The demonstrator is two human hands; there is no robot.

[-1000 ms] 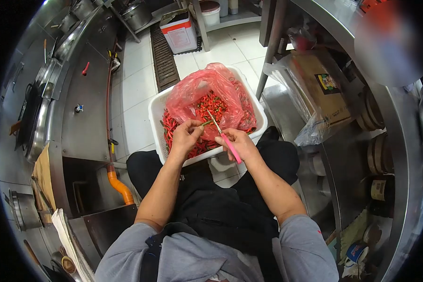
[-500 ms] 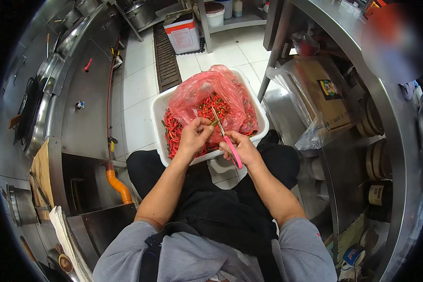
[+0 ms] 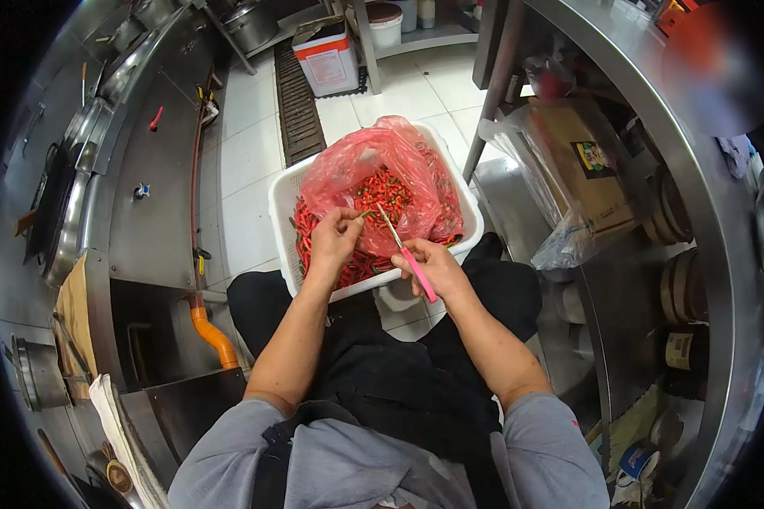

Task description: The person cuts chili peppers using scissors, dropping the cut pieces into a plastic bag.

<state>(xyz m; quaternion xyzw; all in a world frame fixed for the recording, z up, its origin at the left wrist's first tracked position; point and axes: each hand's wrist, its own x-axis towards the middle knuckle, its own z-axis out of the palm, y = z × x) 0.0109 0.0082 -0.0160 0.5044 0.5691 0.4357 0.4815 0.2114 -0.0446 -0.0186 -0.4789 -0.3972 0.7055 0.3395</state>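
Note:
My left hand (image 3: pixel 336 241) is closed in a pinch over the left part of the white basket (image 3: pixel 282 246). A thin green stem end of a chili pepper (image 3: pixel 366 214) pokes out of its fingertips; the rest is hidden. In my right hand (image 3: pixel 434 270) is a pair of pink-handled scissors (image 3: pixel 419 275). Its blades point up and left, look nearly closed, and lie just right of the green stem, apart from it. Below them, a pink plastic bag (image 3: pixel 339 176) gapes around cut red chili pieces (image 3: pixel 385 188). Whole red chilies (image 3: pixel 304 227) fill the basket's left side and front.
The basket stands between my knees on a white tiled floor (image 3: pixel 244 182). A steel counter with an orange pipe (image 3: pixel 216 338) runs along the left. At right, steel shelving holds a cardboard box (image 3: pixel 590 174) in clear plastic. Ahead stands a red-and-white tin (image 3: pixel 327 64) beside a floor drain (image 3: pixel 299 110).
My left hand has moved left, taking the green stem away from the scissor blades. The blades, spread across the stem before, have come nearer together. My right hand has barely shifted.

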